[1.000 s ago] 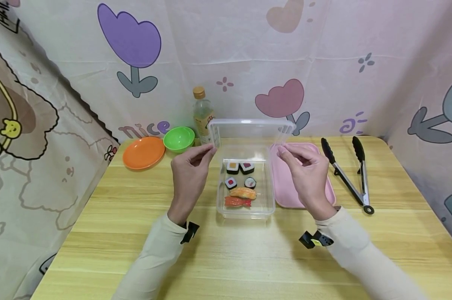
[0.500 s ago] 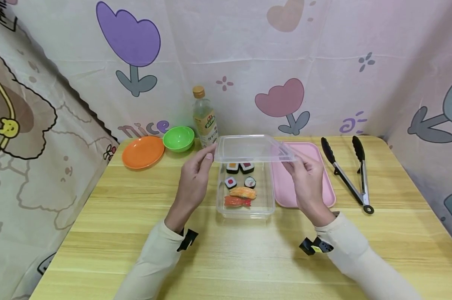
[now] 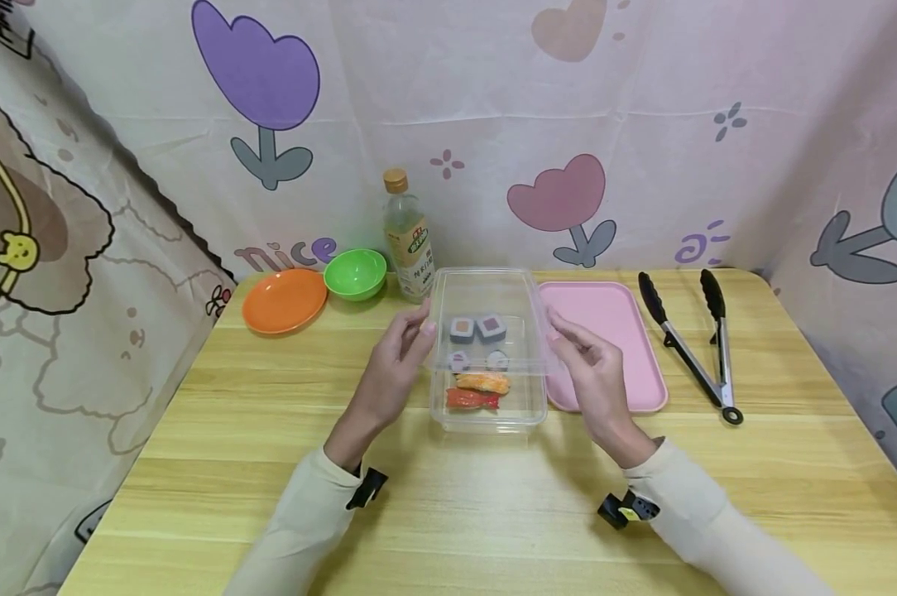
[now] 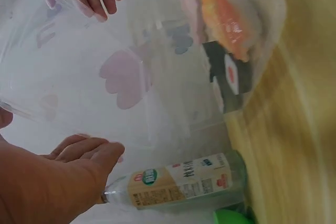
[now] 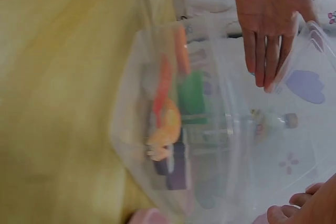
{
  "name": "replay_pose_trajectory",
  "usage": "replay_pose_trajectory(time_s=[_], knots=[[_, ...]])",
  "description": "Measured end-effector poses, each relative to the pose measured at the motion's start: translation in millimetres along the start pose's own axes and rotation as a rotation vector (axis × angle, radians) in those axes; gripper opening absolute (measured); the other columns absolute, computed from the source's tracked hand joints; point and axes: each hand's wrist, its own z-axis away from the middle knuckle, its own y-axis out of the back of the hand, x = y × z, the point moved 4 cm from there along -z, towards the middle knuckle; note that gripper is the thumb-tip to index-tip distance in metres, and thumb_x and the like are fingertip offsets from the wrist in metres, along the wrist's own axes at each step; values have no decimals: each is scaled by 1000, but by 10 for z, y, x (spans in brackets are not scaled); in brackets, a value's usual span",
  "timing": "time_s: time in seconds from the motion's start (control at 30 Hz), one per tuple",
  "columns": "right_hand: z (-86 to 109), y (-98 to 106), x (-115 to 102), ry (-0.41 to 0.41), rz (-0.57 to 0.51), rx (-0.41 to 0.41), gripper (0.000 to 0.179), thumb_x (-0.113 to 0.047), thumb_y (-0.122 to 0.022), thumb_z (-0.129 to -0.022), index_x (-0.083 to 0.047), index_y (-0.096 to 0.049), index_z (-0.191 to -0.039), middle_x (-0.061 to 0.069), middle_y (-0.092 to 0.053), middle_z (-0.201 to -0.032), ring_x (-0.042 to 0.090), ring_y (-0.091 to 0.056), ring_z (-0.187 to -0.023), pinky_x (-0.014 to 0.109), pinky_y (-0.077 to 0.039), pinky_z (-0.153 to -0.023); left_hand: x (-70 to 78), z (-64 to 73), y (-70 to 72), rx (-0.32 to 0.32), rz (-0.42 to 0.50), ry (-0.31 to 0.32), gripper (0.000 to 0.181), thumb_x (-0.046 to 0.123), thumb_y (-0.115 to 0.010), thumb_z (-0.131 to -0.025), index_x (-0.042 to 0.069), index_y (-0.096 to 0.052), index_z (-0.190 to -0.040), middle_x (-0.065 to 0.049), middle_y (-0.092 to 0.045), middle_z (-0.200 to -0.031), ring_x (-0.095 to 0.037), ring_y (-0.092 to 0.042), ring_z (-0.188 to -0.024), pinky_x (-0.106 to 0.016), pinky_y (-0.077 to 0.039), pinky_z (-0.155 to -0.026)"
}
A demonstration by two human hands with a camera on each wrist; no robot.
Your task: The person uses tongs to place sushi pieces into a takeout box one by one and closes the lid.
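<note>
Both hands hold a clear plastic lid [image 3: 486, 290] by its side edges, over a clear container [image 3: 486, 426]. My left hand [image 3: 392, 372] grips the left edge, thumb on top, and my right hand [image 3: 597, 385] the right edge. The lid overlaps the back part of the container in the head view. Inside lie several sushi pieces: rolls [image 3: 462, 329] seen through the lid, an orange-topped nigiri [image 3: 482, 382] and a red one [image 3: 472, 400] nearer the front. In the left wrist view the lid [image 4: 73, 77] spans the gap between the two hands.
A pink tray [image 3: 605, 331] lies right of the container, partly behind my right hand. Beyond it are black-tipped tongs [image 3: 694, 364], spread apart. An orange plate [image 3: 285, 302], a green bowl [image 3: 355, 275] and a labelled bottle [image 3: 410, 240] stand at the back left.
The lid has swung down from a raised, tilted pose and come toward me over the container. Both hands have moved with it, and my right hand has also shifted slightly inward.
</note>
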Motion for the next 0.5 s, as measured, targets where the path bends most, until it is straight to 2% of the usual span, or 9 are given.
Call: replay_pose_trajectory(time_s=[0.13, 0.27, 0.33, 0.5], knots=[[41, 0, 83, 1, 24, -46, 42, 3, -59, -96, 10, -53, -137, 19, -47, -149, 23, -46, -139, 27, -40, -109, -99, 51, -68, -29, -79, 66, 69, 47, -53, -103, 4, -33, -153, -3, -23, -165, -22, -27, -149, -41, -21, -120], [74, 15, 144, 3, 68, -64, 45, 4, -61, -95, 9, -51, -139, 13, -46, -151, 23, -42, -142, 28, -37, -110, -184, 110, -138, -69, -157, 101, 81, 45, -61, -99, 8, -22, -159, -4, -18, -167, -25, -23, -150, -51, -21, -119], [92, 26, 175, -2, 86, -68, 46, 4, -62, -95, 9, -50, -139, 11, -45, -152, 23, -40, -143, 27, -37, -111, -227, 140, -167, -87, -176, 123, 84, 41, -64, -98, 11, -18, -161, -7, -20, -167, -29, -30, -148, -56, -25, -117], [139, 41, 263, -20, 94, -79, 49, 5, -64, -93, 10, -48, -140, 13, -42, -153, 24, -36, -145, 25, -36, -111, -318, 202, -230, -123, -199, 164, 93, 35, -69, -95, 15, -9, -164, -23, -41, -154, -39, -50, -132, -58, -37, -109]])
